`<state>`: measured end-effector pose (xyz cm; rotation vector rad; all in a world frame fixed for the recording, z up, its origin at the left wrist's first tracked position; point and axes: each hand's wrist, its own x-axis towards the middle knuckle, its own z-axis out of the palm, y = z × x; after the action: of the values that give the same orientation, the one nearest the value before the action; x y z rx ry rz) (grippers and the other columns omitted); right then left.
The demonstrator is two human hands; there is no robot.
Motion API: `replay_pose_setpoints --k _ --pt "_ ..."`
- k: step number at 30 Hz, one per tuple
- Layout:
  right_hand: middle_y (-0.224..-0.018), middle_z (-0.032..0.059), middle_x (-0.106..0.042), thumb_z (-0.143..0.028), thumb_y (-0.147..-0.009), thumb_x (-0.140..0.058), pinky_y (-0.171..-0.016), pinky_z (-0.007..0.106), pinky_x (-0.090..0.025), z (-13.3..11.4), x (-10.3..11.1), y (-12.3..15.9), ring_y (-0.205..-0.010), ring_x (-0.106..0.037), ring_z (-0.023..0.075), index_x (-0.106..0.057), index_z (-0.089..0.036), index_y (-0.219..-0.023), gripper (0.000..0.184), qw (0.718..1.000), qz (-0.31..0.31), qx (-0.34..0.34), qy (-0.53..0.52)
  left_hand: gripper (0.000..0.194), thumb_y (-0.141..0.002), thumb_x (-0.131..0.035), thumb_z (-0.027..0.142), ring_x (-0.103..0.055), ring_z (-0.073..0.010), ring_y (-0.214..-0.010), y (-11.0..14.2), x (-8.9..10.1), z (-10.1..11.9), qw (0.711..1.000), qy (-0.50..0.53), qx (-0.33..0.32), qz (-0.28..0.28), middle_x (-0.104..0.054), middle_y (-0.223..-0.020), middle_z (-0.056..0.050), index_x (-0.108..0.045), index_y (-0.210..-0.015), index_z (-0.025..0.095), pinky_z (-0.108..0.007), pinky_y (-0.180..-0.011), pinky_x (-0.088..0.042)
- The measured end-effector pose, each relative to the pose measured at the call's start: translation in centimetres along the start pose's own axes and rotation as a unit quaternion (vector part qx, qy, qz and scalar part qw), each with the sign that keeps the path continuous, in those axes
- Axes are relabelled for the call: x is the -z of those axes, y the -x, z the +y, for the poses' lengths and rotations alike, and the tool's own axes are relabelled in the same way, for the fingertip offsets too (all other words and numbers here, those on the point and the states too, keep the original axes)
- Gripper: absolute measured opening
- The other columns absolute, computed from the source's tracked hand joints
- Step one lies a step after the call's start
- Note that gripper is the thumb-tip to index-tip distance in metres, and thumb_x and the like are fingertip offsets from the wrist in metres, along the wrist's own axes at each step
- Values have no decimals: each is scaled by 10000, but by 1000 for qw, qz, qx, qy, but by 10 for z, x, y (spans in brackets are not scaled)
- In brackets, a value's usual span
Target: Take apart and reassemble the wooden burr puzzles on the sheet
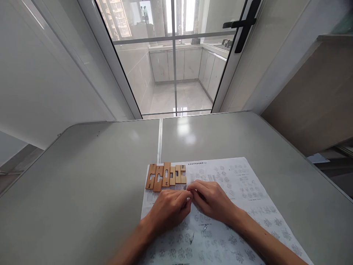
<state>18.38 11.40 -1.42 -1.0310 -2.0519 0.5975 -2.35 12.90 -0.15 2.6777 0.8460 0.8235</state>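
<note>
Several flat wooden puzzle pieces with cut-out notches lie side by side at the upper left of a printed paper sheet. Some are darker and longer, others paler and shorter; handwritten numbers such as 1, 2 and 3 show on a few. Just below the row, my left hand rests on the sheet with its fingers curled inward. My right hand lies beside it, fingers bent and pressed together, their tips meeting those of the left. Whatever may be between the fingertips is hidden.
The sheet carries rows of small line drawings and lies on a grey-green table with a seam down its middle. Past the far edge stands a glass door with a black handle. A brown panel stands at the right.
</note>
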Motion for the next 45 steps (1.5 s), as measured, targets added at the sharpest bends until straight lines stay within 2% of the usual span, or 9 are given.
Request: replay_pose_setpoints --k 10,17,22,27,32,37,41,45 --pt "-864 6 -716 -103 -1013 -483 -641 287 -448 0 1 0 -701 -636 146 -625 -228 -1019 189 1000 -3 -6 0 220 -956 -542 81 -501 -108 -494 1 -1 0 1000 -4 -6 8 -560 -606 59 -530 -780 212 -251 -519 -401" --pt "-837 10 -701 -116 -1028 -468 -624 283 -438 0 1 0 -679 -612 145 -628 -221 -1011 193 1000 -9 -3 -2 150 -938 -579 54 -606 -113 -540 -2 2 0 998 2 -2 65 -634 -641 52 -587 -902 199 -249 -559 -440" --pt "-839 12 -711 -115 -1022 -471 -628 281 -443 0 2 0 -688 -633 151 -639 -223 -1025 200 1000 -5 -4 2 160 -927 -599 45 -606 -107 -542 -3 6 1 996 -1 18 88 -626 -634 60 -623 -952 201 -241 -565 -444" --pt "-878 20 -737 -107 -1013 -481 -637 278 -454 -1 2 0 -699 -656 153 -650 -223 -1072 214 1000 0 -3 2 142 -941 -638 82 -594 -128 -598 -3 11 -3 990 -2 63 128 -613 -663 49 -636 -982 218 -263 -628 -465" --pt "-857 15 -729 -107 -1012 -483 -608 273 -438 0 1 0 -653 -628 140 -648 -217 -1056 204 1000 4 -4 2 136 -964 -635 111 -633 -191 -806 -6 20 -13 978 -28 110 172 -679 -810 3 -628 -1032 229 -347 -813 -500" --pt "-868 20 -739 -114 -1015 -477 -606 278 -433 1 0 -1 -656 -630 143 -647 -218 -1051 203 1000 7 -3 2 77 -990 -608 167 -625 -247 -959 -9 31 -24 957 -93 168 218 -696 -957 -48 -607 -1039 226 -414 -912 -488" --pt "-849 20 -736 -106 -1005 -471 -594 274 -420 2 1 -2 -633 -621 137 -652 -213 -1045 214 1000 13 1 4 138 -987 -612 251 -600 -304 -1097 -8 36 -34 936 -145 237 216 -672 -1142 -101 -609 -1122 222 -488 -999 -468" --pt "-861 25 -741 -105 -1002 -466 -598 274 -420 3 2 -3 -653 -632 142 -654 -212 -1052 222 1000 13 1 4 250 -975 -610 325 -541 -365 -1287 -6 35 -42 919 -161 309 182 -619 -1373 -131 -602 -1204 225 -572 -1097 -414"
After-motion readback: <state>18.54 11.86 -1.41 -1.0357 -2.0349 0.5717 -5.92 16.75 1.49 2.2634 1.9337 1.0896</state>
